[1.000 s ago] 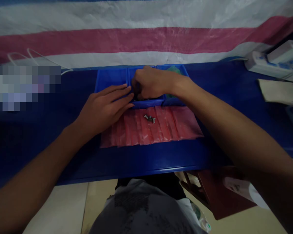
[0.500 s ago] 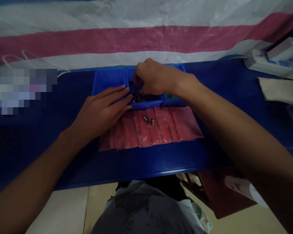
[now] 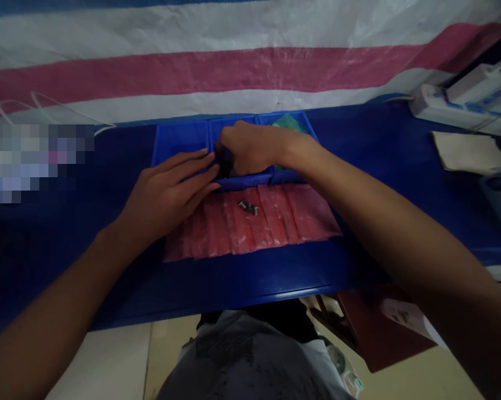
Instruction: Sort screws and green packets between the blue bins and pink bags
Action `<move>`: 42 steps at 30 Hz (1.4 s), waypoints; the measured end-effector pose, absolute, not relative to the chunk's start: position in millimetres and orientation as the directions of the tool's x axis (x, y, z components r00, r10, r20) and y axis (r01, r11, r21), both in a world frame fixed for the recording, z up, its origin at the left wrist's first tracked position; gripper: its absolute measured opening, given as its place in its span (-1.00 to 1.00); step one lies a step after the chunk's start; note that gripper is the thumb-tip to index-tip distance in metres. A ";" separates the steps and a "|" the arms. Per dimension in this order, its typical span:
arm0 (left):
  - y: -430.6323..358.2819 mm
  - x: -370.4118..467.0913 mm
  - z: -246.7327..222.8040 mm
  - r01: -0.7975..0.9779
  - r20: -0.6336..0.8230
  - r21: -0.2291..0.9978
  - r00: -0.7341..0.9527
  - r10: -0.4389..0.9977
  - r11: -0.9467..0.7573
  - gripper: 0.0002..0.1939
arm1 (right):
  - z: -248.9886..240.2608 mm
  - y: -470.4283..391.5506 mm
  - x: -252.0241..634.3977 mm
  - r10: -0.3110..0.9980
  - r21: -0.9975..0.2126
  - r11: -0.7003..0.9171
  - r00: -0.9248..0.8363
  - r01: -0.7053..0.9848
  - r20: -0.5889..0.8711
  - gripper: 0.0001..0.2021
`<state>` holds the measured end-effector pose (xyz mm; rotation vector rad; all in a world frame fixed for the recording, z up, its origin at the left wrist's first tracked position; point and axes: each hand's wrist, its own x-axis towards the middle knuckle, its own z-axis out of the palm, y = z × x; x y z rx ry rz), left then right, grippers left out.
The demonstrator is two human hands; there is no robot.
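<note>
Striped sheet behind blue counter. Right hand down in middle bin, grip curled, tips hidden; cannot tell if pinching anything. Left hand holds nothing visible, fingers slightly spread at near-left corner of same bin. Small cluster of screws atop overlapping red bags, just in front of bins. Green bag in right bin.

The open blue middle bin sits upright near the far edge of the tabletop, its contents mostly hidden. Nearer the front edge, translucent pink bags lie flat, overlapping in a row. A few small silvery screws lie clustered on top of them.
</note>
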<state>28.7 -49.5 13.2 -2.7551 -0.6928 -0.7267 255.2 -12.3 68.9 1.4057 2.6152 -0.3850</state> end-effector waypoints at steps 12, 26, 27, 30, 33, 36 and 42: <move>-50.9 30.3 15.2 0.521 0.488 -0.078 0.764 0.423 -0.850 -0.74 | 73.4 -15.6 262.2 0.802 -0.159 0.550 -0.571 0.820 -0.175 -0.78; -59.7 32.7 16.1 0.708 0.581 -0.021 0.583 0.568 -0.706 -0.59 | 129.0 -45.8 281.1 0.761 -0.244 0.573 -0.618 0.782 -0.196 -0.82; -60.0 33.0 16.8 0.713 0.585 -0.021 0.577 0.570 -0.700 -0.61 | 129.3 -50.8 278.4 0.742 -0.218 0.596 -0.634 0.773 -0.217 -0.80; -59.9 34.9 18.2 0.700 0.616 -0.046 0.581 0.531 -0.713 -0.67 | 120.9 -61.3 269.7 0.698 -0.141 0.648 -0.658 0.748 -0.283 -0.84; -58.5 36.9 17.9 0.664 0.638 -0.077 0.606 0.475 -0.744 -0.68 | 108.8 -67.0 265.4 0.689 -0.134 0.653 -0.658 0.746 -0.304 -0.85; -56.3 37.1 15.9 0.608 0.640 -0.075 0.637 0.429 -0.790 -0.69 | 104.1 -70.8 264.1 0.683 -0.163 0.659 -0.675 0.734 -0.279 -0.79; -53.8 35.6 9.5 0.533 0.644 -0.088 0.675 0.359 -0.842 -0.74 | 114.2 -71.0 265.8 0.664 -0.182 0.681 -0.703 0.710 -0.257 -0.78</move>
